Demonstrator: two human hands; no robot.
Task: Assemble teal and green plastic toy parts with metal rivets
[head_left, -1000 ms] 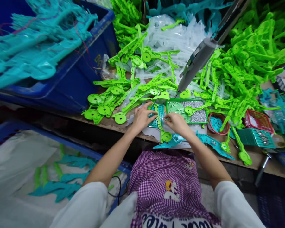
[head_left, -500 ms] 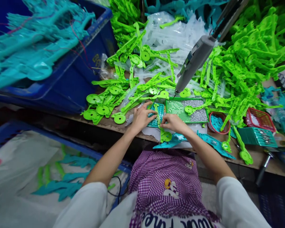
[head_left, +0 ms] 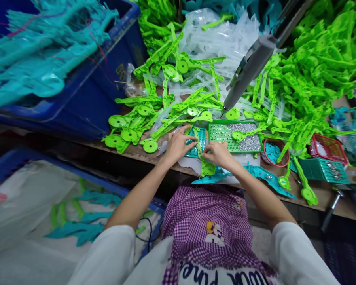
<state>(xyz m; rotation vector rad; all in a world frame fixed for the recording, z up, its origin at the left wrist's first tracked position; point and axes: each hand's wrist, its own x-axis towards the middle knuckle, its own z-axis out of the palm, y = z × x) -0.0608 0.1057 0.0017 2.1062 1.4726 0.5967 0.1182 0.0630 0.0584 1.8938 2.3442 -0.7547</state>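
Both my hands rest at the front edge of the wooden bench [head_left: 136, 152]. My left hand [head_left: 177, 143] is curled over a small teal perforated plate [head_left: 197, 139]. My right hand [head_left: 218, 154] pinches a green plastic arm with a round disc end [head_left: 206, 169] that lies across the teal plate. Just behind my right hand sits a green tray of small metal screws [head_left: 246, 143]. A grey electric screwdriver [head_left: 249, 73] hangs tip down over the tray's far left corner.
Heaps of green arms [head_left: 308, 75] and clear plastic parts [head_left: 219, 39] fill the bench. A blue crate of teal parts [head_left: 41, 59] stands at left. A red round basket [head_left: 273, 152], a red tray [head_left: 326, 149] and a teal tray [head_left: 324, 170] sit at right. Teal pieces [head_left: 267, 178] lie near the edge.
My hands have drawn slightly closer together over the teal plate and green arm. The view has shifted a little; nothing else has moved.
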